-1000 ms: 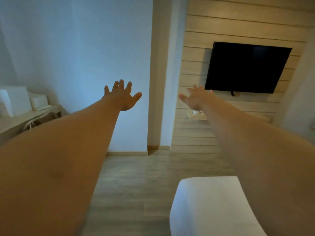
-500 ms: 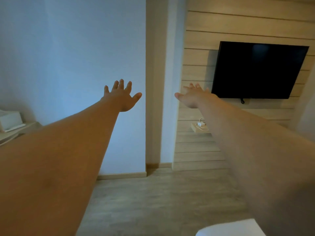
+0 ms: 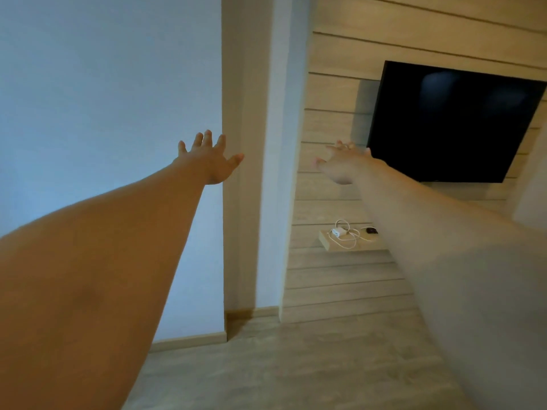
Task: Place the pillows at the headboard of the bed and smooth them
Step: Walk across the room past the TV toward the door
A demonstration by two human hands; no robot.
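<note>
Left hand (image 3: 211,161) outstretched before blue wall (image 3: 103,99), fingers spread, empty. Right hand (image 3: 343,165) outstretched, blurred, seemingly splayed wide, empty. Far right: dark TV (image 3: 453,122) above small shelf (image 3: 349,242) bearing white charger (image 3: 339,232). Pillows, bed outside view.

The wall (image 3: 103,99) is plain pale blue-white; the panelling (image 3: 334,119) is light wood in horizontal slats — matching the pale wood-grain floor (image 3: 296,365). The television (image 3: 450,122) is flat black. A white charger (image 3: 339,231) and cable lie on a light wooden shelf (image 3: 328,243).
</note>
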